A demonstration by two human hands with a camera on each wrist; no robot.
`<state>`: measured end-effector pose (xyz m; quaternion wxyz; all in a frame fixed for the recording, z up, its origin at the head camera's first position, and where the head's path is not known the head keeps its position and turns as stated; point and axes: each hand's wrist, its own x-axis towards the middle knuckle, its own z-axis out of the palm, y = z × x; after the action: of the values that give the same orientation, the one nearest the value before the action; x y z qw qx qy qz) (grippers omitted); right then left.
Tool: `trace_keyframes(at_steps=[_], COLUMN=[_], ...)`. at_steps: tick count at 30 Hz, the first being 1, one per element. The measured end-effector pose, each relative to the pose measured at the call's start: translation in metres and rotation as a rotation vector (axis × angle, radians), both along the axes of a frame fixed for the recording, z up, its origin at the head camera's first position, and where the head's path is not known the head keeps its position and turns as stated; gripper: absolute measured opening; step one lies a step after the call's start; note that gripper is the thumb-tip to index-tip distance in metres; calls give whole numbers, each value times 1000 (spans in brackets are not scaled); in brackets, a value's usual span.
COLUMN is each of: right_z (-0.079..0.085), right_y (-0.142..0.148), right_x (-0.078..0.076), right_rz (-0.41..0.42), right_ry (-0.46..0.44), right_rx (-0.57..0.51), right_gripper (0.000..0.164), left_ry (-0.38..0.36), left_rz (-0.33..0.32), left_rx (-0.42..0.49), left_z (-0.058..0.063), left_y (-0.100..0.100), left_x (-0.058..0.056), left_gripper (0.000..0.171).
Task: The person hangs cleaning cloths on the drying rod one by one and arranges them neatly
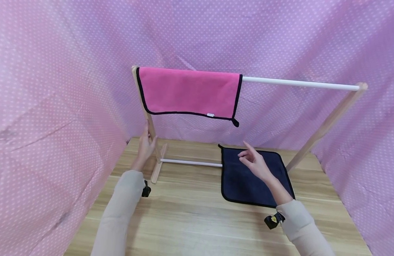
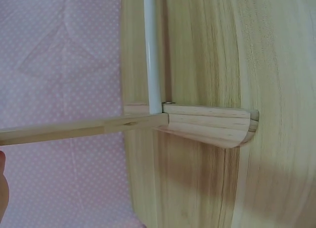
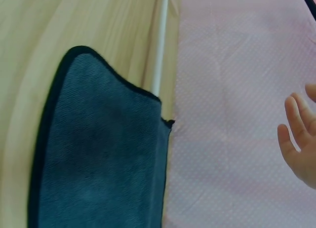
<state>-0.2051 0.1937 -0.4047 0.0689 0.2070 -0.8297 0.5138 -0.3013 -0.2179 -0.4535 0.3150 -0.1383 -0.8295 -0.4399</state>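
Observation:
A pink towel [image 1: 190,92] with black edging hangs over the top white rod [image 1: 299,83] of a wooden rack, at its left end. My left hand [image 1: 145,145] is at the lower part of the left wooden post [image 1: 153,133], fingers extended upward beside it and thumb across from them. Only a sliver of that hand [image 2: 2,186] shows in the left wrist view, close to the post. My right hand [image 1: 254,163] is raised over a dark blue towel [image 1: 248,185], index finger extended and the others loosely bent, holding nothing. The dark towel drapes over the lower rod [image 1: 192,163].
The rack's right post [image 1: 326,128] leans up to the right. Its left foot [image 2: 207,124] stands on the wooden table [image 1: 184,220]. Pink dotted cloth [image 1: 56,106] hangs around the back and sides.

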Motion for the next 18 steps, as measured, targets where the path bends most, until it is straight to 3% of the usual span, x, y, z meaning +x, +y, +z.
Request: trace_keyframes(at_steps=[7, 15, 18], right_z=[-19, -67, -76], right_y=[10, 34, 41], right_x=[5, -2, -1], right_rz=[81, 94, 81], right_ry=[-45, -93, -111], right_rx=[43, 35, 28], right_gripper=[56, 57, 57], left_ry=[60, 65, 48], left_rz=[28, 66, 72], left_rx=[-3, -33, -34], left_z=[-2, -2, -2], left_y=[1, 2, 2], left_x=[-2, -3, -4], left_gripper=[66, 65, 64])
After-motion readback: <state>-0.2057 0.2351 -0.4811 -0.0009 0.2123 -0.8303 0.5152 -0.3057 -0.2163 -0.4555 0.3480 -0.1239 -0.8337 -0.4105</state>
